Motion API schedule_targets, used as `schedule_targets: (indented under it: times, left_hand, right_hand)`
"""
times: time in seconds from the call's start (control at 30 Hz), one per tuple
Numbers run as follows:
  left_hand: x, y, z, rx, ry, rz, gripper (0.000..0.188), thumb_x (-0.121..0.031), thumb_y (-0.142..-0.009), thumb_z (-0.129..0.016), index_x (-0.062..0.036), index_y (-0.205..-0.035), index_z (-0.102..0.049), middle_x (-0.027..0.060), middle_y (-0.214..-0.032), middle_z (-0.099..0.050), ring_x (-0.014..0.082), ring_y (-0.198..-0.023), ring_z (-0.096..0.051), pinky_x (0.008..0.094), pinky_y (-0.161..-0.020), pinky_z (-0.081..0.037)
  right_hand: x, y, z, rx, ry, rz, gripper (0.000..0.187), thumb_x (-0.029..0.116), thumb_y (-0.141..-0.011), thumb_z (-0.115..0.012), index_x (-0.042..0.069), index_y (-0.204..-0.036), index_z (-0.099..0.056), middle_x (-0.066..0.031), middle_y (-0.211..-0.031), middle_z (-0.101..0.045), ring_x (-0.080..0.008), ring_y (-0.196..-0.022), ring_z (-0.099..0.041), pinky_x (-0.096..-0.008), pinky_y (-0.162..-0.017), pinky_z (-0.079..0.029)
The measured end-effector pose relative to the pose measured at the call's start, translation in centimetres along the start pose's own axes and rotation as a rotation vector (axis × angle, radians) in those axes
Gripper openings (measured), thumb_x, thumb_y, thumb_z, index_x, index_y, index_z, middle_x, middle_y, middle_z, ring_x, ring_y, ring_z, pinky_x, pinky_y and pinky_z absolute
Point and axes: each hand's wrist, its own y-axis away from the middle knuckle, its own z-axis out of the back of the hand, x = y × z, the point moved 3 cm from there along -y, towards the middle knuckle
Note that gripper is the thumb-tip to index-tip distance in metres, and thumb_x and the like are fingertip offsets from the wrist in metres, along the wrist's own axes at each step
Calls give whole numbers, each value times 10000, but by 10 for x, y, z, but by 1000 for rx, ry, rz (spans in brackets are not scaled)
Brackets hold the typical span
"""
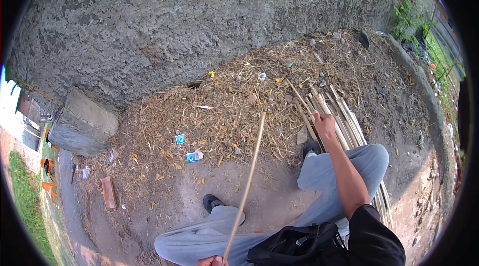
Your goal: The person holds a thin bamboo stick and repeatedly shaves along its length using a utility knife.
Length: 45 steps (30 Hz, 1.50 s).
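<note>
Head view, quick: where's the stick [245, 181]?

Six o'clock, below centre. Long, pale, thin. Long axis nearly upright, leaning slightly clockwise; free tip points between twelve and one, other end down at the six o'clock edge.

Who's got it?

Left hand [212, 261], six o'clock, partly cut off by the edge. Fingers [218, 260] closed round the lower end, stick only.

Right hand [325, 127]?

Three o'clock, at the upper part of the pile of sticks [348, 116]. Fingers curled in; can't tell if they grip one.

Pile's axis?

Upper ends toward eleven, lower ends toward five, roughly side by side; goes behind the right leg [366, 158], shows again at four.

Surroundings?

Dry straw [224, 96] on the ground, two blue packets [180, 139] at eight, brick [108, 192] farther out at eight, stone block [90, 121] at nine, rough wall [199, 16] across twelve.
</note>
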Motion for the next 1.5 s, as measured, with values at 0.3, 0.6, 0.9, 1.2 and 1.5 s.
schedule_targets:
  times: [0.3,0.6,0.9,1.2,1.5]
  left_hand:
    - [-17,-84,27,-44,490,87,319,-306,-1059,-389,-33,-938,-502,-16,-630,-377,49,-468,-290,220,-389,-225]
    - [-74,-157,-14,99,511,-42,322,-305,-1058,-379,-27,-958,-507,-9,-648,-384,48,-461,-278,215,-376,-218]
    - [-62,-181,-22,154,547,-41,307,-279,-1059,-379,-22,-955,-511,-11,-630,-387,48,-448,-286,217,-373,-210]
    - [-51,-175,-27,129,509,-26,320,-282,-1062,-371,-32,-916,-507,-20,-611,-366,42,-443,-268,215,-374,-195]
    - [-52,-159,-31,95,430,-41,325,-287,-1065,-367,-37,-902,-495,-33,-600,-342,34,-440,-265,213,-374,-173]
  right_hand:
    - [91,116,-45,629,-22,252,371,380,-908,-631,32,-991,-727,-187,-595,-594,-294,-525,-588,-389,-573,-481]
    - [141,208,-21,642,-326,694,276,254,-899,-669,16,-1036,-700,-196,-780,-670,-327,-589,-631,-391,-545,-492]
    - [128,216,-33,641,-311,742,226,166,-874,-688,10,-1037,-688,-169,-752,-651,-313,-579,-619,-373,-532,-491]
    - [126,214,-26,565,-69,841,239,280,-877,-697,81,-1007,-683,-76,-645,-618,-296,-486,-595,-396,-419,-453]
    - [131,206,-27,406,-62,847,219,312,-874,-699,103,-936,-675,-56,-641,-622,-286,-471,-591,-390,-403,-454]
